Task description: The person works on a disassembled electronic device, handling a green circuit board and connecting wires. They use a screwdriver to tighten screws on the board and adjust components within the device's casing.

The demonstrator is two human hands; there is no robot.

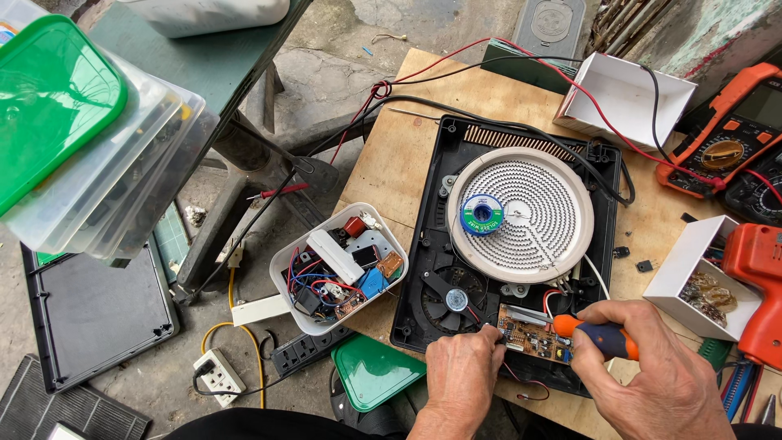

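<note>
An opened black cooker base [432, 187] lies on a wooden board [399, 147]. In its middle sits a round white heating coil [538, 212] with a small blue spool [481, 214] on top. A black fan [453, 298] and a brown circuit board [533, 332] sit at the near edge. My left hand [464, 375] pinches the circuit board's left edge. My right hand [652, 375] holds an orange and blue screwdriver [599, 336] with its tip over the circuit board.
A white tub of electronic parts [338, 269] stands left of the cooker. White open boxes [627, 94] [688, 273], an orange multimeter [729, 130] and an orange tool [757, 285] lie to the right. Stacked lidded containers [90, 155] sit on a table at left. Power strips [305, 349] lie on the floor.
</note>
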